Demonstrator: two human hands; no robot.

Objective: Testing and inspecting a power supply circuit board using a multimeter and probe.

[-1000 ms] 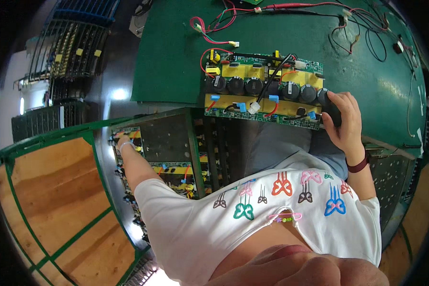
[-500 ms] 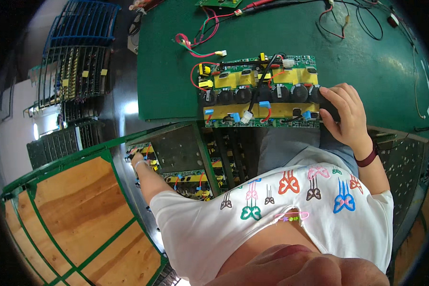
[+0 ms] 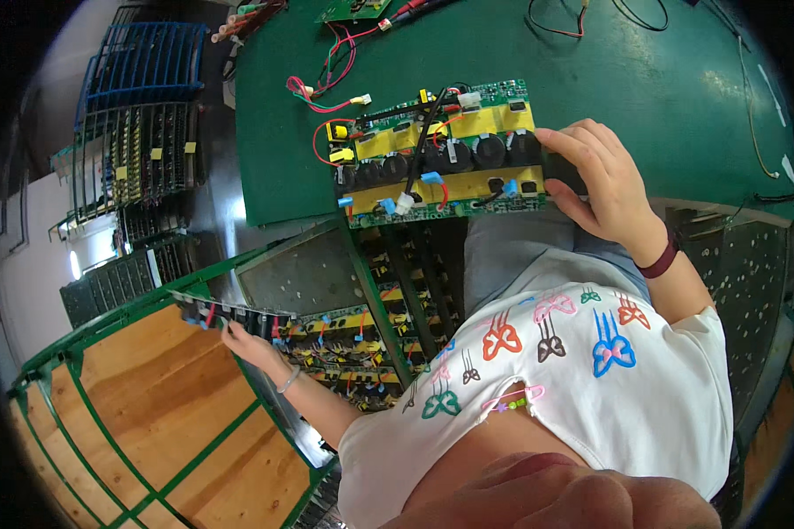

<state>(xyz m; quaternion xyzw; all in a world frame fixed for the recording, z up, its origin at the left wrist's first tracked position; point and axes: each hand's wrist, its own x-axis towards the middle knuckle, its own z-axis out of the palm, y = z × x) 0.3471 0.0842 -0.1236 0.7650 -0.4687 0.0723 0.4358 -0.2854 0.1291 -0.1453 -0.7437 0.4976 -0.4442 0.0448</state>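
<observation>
A green circuit board (image 3: pixel 494 183) with yellow parts, black round components and blue-tipped wires lies on the green tabletop at the near edge. At its right end is my right hand (image 3: pixel 604 181), thumb and forefinger apart, their tips against the board's edge. The hand looks open rather than closed around it. Down at the left, my left hand (image 3: pixel 254 346) is closed on the end of a second circuit board (image 3: pixel 229 310), held tilted and seen nearly edge-on. Beside that hand, below the tabletop, sit several similar boards (image 3: pixel 326 333); their lower parts are hidden.
Red and green wires with white plugs (image 3: pixel 331 99) lie on the green tabletop (image 3: pixel 653 97) behind the board. A green metal frame with wooden panels (image 3: pixel 141 379) stands at the lower left. Farther left, a blue rack (image 3: pixel 146 66) stands above racks of upright boards.
My left hand has lifted a circuit board out from the boards at the lower left and tilted it. The view has shifted; my right hand stays by the tabletop board's right end.
</observation>
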